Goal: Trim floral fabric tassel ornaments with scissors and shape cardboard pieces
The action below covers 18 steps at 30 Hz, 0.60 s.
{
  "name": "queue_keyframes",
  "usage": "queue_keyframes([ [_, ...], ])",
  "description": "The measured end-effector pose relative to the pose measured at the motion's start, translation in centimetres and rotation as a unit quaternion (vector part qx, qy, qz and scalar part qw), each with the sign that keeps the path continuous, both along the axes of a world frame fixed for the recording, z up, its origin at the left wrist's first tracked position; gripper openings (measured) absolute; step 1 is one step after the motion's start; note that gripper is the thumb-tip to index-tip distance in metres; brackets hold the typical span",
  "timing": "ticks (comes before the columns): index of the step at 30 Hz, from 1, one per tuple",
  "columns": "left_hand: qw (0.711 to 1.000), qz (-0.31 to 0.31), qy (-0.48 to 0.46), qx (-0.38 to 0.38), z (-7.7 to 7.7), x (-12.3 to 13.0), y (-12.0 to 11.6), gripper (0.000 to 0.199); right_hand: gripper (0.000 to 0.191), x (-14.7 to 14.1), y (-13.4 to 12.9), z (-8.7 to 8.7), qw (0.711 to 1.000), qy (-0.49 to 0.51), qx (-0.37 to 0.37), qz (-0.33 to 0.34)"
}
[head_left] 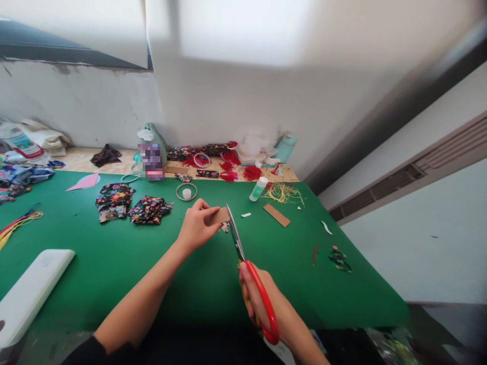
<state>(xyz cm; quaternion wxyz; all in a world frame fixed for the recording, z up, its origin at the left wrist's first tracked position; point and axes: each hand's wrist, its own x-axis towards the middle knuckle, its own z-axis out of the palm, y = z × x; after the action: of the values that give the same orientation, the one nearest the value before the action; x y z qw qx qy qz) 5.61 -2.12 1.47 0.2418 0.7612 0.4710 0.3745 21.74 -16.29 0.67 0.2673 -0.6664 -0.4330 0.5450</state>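
Note:
My left hand (pixel 198 226) pinches a small piece of brown cardboard (pixel 220 216) between thumb and fingers above the green table. Red-handled scissors (pixel 259 299) are in my right hand (pixel 253 291), with fingers wrapped round the handles. The scissor blades point away from me, and their tips are at the right edge of the cardboard. A small scrap of patterned fabric (pixel 224 227) shows just below the cardboard. To the right, a brown cardboard strip (pixel 277 215) lies flat on the table, near an upright, slightly tilted glue stick (pixel 258 188).
Floral fabric pieces (pixel 114 202) and a ring (pixel 186 191) around a white cap lie at left centre. A white device (pixel 36 291) is at the near left. Yellow cords (pixel 283 192) and small thread snips (pixel 340 259) are on the right. Red tassels (pixel 230 159) lie along the wall.

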Motion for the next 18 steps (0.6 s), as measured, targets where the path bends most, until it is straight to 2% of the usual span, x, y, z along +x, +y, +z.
queue_keyframes([
  [10,1.0,0.001,0.011,-0.011,0.0,-0.1,0.0,0.037,0.048,-0.2,0.4,0.9,0.999,-0.025,0.012,0.039],
  [18,1.0,0.001,0.014,-0.018,0.0,-0.1,0.0,0.037,0.049,-0.5,0.2,1.2,1.0,-0.012,-0.017,0.021],
])
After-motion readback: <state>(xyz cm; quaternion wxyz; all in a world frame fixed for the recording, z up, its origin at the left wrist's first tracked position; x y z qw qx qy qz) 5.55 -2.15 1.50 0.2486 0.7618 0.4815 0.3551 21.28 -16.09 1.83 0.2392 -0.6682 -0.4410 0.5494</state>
